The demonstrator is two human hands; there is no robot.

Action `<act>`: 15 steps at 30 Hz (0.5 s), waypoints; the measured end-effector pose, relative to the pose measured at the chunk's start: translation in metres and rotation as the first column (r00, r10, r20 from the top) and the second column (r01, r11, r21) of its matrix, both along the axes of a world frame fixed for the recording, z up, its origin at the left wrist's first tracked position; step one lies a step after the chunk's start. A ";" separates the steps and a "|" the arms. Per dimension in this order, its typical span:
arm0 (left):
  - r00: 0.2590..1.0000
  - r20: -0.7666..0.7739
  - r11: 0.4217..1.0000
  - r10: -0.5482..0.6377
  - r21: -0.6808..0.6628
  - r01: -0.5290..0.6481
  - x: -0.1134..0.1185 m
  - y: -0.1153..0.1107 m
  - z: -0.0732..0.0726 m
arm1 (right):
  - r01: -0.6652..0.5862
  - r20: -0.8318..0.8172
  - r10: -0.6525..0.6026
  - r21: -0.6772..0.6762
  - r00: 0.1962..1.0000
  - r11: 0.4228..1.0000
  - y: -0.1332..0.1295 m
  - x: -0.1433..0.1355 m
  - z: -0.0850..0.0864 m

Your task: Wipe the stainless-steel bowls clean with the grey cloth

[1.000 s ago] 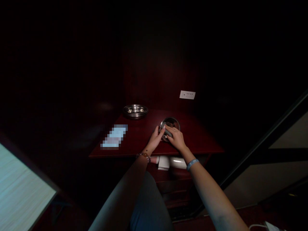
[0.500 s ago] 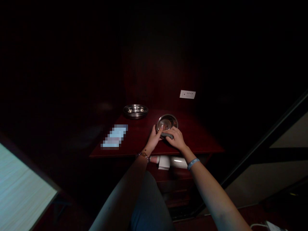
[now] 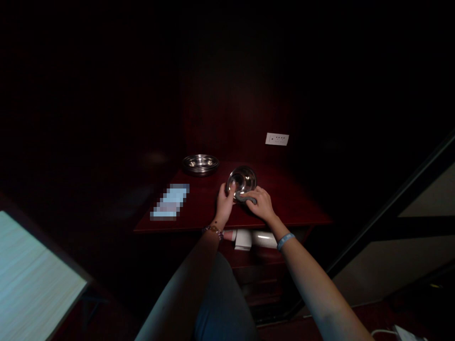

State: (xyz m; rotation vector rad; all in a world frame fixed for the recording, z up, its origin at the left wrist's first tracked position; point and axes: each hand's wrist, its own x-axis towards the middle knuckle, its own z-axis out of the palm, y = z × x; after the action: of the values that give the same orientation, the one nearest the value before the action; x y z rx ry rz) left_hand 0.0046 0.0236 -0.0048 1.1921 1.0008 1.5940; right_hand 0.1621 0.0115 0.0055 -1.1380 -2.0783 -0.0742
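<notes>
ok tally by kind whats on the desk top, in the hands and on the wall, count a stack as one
metal bowl, in left hand: 1
grey cloth-like piece, in right hand: 1
stack of metal dishes: 1, dishes within it too unclear to count
pixelated pale flat item: 1
white socket panel: 1
total: 5

dark red tabletop [image 3: 284, 208], shiny metal dishes [image 3: 201, 171], pixelated pale rectangle [image 3: 170, 202]

Pixelated pale rectangle [image 3: 169, 202], bowl [image 3: 248, 177] partly behind left fingers [image 3: 222, 190], forearms [image 3: 313, 274] cropped
</notes>
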 end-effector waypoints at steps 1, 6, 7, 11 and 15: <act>1.000 0.002 1.000 0.010 0.009 -0.010 -0.001 0.000 0.000 | -0.005 -0.065 0.004 -0.014 0.998 1.000 0.002 0.002 -0.002; 0.988 0.138 0.998 0.066 0.012 -0.068 -0.004 0.000 0.003 | 0.070 -0.502 -0.098 -0.074 0.859 0.995 0.011 0.014 -0.012; 0.984 0.164 0.997 0.070 0.006 -0.072 -0.005 0.000 0.003 | 0.119 -0.562 -0.142 -0.078 0.815 0.990 0.012 0.016 -0.012; 0.983 0.186 1.000 0.013 -0.016 -0.010 -0.005 0.002 0.001 | 0.338 -0.613 -0.326 -0.101 0.720 0.936 0.012 0.016 -0.008; 0.989 0.137 0.996 -0.055 -0.067 0.065 -0.003 0.004 -0.004 | 0.401 -0.486 -0.410 -0.128 0.772 0.907 0.007 0.012 -0.003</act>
State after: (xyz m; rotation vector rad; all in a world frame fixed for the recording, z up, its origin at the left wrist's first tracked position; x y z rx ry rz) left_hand 0.0014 0.0280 -0.0091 1.0417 0.9185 1.5573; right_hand 0.1740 0.0187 0.0029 -1.4274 -1.3491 0.0343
